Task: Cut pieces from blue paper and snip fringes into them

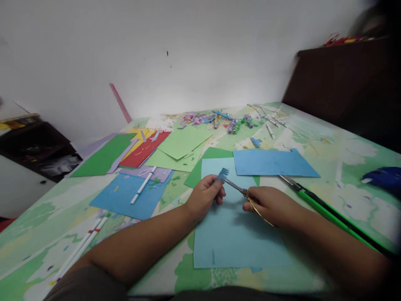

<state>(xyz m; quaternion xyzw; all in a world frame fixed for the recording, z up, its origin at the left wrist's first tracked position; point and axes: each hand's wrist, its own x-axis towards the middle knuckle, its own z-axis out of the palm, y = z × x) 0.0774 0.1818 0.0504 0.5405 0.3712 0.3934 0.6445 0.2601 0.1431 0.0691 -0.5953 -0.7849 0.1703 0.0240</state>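
Observation:
My left hand (206,193) pinches a small strip of blue paper (222,174) whose upper edge is cut into a fringe. In my right hand (266,202) is a pair of scissors (235,186) with gold-coloured handles; the blades reach left to the blue strip. Both hands are above a light blue sheet (232,246) lying on the table. Just beyond my right hand lies a darker blue sheet (272,163), its far edge cut unevenly. Whether the blades are fully closed is too small to tell.
A green cutter (328,209) lies beside my right forearm. Coloured sheets, including a red one (145,149) and a green one (106,154), spread to the left with a white marker (143,185). Paper scraps (197,119) and curled rolls (232,125) sit at the back near the wall.

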